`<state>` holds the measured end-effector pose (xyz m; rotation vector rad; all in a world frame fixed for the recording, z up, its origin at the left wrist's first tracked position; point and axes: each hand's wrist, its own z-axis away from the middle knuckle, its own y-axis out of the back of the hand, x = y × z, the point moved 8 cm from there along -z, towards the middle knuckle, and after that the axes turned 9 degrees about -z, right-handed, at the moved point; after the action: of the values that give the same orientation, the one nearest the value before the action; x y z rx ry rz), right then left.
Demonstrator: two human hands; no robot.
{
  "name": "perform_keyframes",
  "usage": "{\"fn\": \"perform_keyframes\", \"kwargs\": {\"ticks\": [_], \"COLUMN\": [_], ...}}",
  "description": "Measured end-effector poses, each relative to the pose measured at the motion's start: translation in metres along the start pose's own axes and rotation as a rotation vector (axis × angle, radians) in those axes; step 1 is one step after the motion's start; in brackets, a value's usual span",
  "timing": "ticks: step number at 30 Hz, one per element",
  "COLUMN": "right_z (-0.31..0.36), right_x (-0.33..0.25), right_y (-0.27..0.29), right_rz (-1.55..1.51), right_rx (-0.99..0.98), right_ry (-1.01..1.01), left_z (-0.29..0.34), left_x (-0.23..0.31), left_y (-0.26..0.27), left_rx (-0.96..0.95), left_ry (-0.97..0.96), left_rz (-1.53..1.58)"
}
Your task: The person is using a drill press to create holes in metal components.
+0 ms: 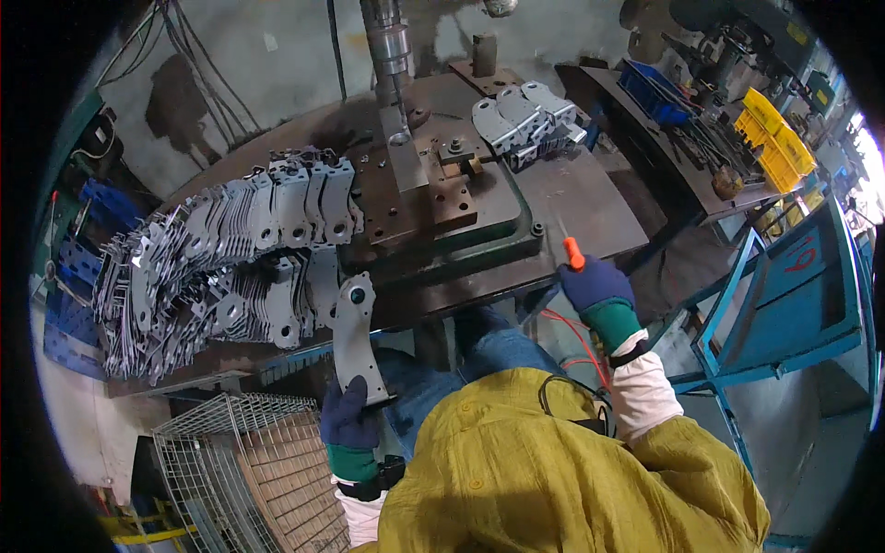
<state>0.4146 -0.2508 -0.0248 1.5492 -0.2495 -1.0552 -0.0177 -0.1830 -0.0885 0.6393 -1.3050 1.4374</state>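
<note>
My left hand (349, 420), in a dark blue glove with a green cuff, grips the lower end of a curved grey metal bracket (356, 334). The bracket stands roughly upright at the table's front edge, with a round hole near its top. My right hand (597, 288), gloved the same way, is closed around an orange-handled tool (574, 254) at the table's right front; the rest of that tool is hidden. Between and beyond my hands, a vertical machine spindle (388, 51) reaches down over a brown fixture plate (438, 214) on a green base.
Left of the fixture, many similar brackets (293, 205) stand packed in rows. More formed brackets (524, 118) lie at the back right. A wire basket (267, 403) stands below the left front. At right are a blue metal frame (788, 276), a blue bin (652, 90) and a yellow crate (774, 138).
</note>
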Motion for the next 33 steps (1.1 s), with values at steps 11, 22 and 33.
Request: {"fn": "perform_keyframes", "kwargs": {"ticks": [11, 22, 33], "right_z": [-0.020, -0.026, -0.062], "right_x": [-0.008, -0.094, -0.138], "right_y": [0.019, -0.027, -0.020], "right_rz": [-0.046, -0.092, 0.009], "right_rx": [-0.023, -0.215, -0.175], "right_ry": [0.140, 0.274, 0.280], "left_z": [-0.004, 0.006, 0.022], "left_x": [0.006, 0.021, 0.047], "left_y": [0.010, -0.026, -0.029], "left_rx": [-0.016, 0.039, -0.083], "left_ry": [-0.346, -0.047, -0.810], "left_rz": [-0.478, -0.167, -1.027]}}
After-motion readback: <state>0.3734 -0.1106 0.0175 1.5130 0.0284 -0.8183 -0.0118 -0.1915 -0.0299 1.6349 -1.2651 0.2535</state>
